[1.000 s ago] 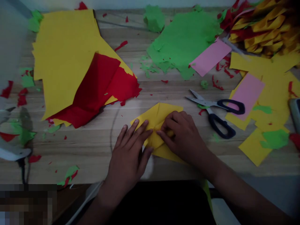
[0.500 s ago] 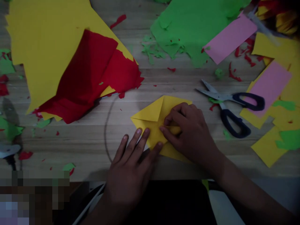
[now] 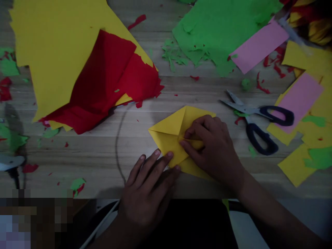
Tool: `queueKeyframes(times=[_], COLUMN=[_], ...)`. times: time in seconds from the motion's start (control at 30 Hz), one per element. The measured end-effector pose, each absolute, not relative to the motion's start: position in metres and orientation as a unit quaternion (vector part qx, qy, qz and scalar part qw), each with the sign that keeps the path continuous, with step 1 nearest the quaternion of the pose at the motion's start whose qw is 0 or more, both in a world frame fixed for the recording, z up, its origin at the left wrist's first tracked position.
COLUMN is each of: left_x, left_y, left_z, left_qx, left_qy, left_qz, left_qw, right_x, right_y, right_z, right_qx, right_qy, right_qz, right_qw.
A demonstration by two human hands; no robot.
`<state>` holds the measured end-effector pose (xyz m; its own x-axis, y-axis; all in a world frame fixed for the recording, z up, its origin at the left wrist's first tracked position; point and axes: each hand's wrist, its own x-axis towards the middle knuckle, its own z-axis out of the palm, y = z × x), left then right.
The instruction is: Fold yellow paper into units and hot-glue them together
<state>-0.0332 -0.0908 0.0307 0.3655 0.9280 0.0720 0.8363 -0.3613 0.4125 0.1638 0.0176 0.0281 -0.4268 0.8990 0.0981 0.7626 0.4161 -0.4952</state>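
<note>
A yellow folded paper point(image 3: 169, 121) lies on the wooden table near its front edge, with creased triangular flaps meeting around its middle. My right hand point(image 3: 215, 148) covers its right side, thumb and forefinger pinched on a flap near the centre. Flat at the paper's lower left lies my left hand point(image 3: 150, 183), fingers spread, fingertips at the paper's edge. Part of the paper is hidden under my right hand. Just right of that hand rest scissors point(image 3: 250, 112) with dark blue handles, blades parted.
A large yellow sheet point(image 3: 57, 45) with crumpled red paper point(image 3: 101, 83) on it covers the left. Green paper point(image 3: 220, 27), pink strips point(image 3: 259, 46), yellow pieces point(image 3: 295, 166) and small scraps lie at the back and right. A thin dark cord point(image 3: 117, 138) curves across the table.
My left hand has slid slightly back toward the table's front edge, uncovering more of the paper's lower left side. My right hand keeps its pinch. The whole view has shifted a little.
</note>
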Motion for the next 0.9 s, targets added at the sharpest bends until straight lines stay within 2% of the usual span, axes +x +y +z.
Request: queueKeyframes(times=[0.3, 0.53, 0.67, 0.9], left_x=[-0.038, -0.029, -0.019, -0.005], left_y=[-0.094, -0.076, -0.048, -0.038], left_z=[0.029, 0.046, 0.048, 0.022], left_qx=[0.814, 0.765, 0.778, 0.798], left_qy=[0.537, 0.563, 0.575, 0.590], left_qz=[0.152, 0.245, 0.188, 0.079], left_qw=[0.163, 0.195, 0.170, 0.094], right_x=[0.166, 0.165, 0.165, 0.166], right_y=[0.017, 0.018, 0.016, 0.018], right_z=[0.028, 0.028, 0.029, 0.022], right_qx=[-0.502, -0.501, -0.499, -0.496], right_qy=[-0.823, -0.825, -0.829, -0.835], right_qz=[0.193, 0.187, 0.182, 0.161], right_qw=[0.184, 0.183, 0.174, 0.176])
